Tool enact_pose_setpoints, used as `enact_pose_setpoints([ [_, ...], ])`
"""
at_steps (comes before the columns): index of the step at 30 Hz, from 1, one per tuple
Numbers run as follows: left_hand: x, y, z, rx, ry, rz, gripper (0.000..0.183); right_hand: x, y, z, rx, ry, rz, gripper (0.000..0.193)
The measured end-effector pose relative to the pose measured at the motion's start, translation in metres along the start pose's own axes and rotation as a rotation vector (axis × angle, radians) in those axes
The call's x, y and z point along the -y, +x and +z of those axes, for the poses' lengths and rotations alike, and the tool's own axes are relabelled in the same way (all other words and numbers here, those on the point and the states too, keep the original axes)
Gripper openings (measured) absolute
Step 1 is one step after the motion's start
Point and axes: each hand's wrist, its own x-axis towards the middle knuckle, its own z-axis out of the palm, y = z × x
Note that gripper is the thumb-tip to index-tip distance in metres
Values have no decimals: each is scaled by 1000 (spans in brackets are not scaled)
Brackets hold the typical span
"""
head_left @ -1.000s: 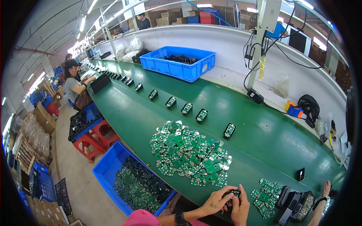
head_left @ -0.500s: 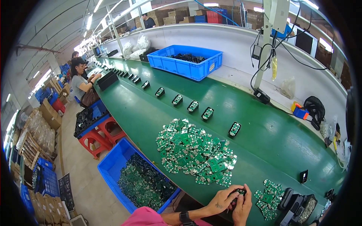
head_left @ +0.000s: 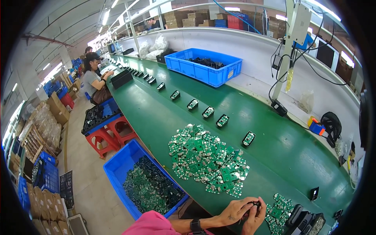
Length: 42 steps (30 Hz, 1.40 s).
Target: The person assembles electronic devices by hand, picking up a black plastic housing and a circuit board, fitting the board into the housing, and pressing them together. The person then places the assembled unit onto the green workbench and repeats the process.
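Long green bench (head_left: 164,109) carries a pile of boards (head_left: 209,161) toward its near edge and a blue bin (head_left: 203,72) along its far edge. At the near edge, the left hand (head_left: 234,211) and right hand (head_left: 253,223) together pinch a small dark piece (head_left: 255,204) between curled fingers. Just right, a smaller board pile (head_left: 280,210) lies beside black blocks (head_left: 296,214).

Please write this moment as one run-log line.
left hand: grips small black plastic part; right hand: grips same part; at right: small pile of green circuit boards
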Motion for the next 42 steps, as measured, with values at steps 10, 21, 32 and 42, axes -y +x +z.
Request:
enact_pose_setpoints([
  [10,-13,-4,-2,120,-202,-398,33,23,-5,-12,11,-157,-37,38],
  [21,-29,6,-10,49,-143,-232,30,30,6,-11,104,-138,-124,47],
  [32,-16,10,-9,3,-45,-83,27,39,14,-12,99,-158,-105,38],
  [42,12,-4,-1,-38,-95,-323,33,27,158,-23,129,-650,-192,30],
])
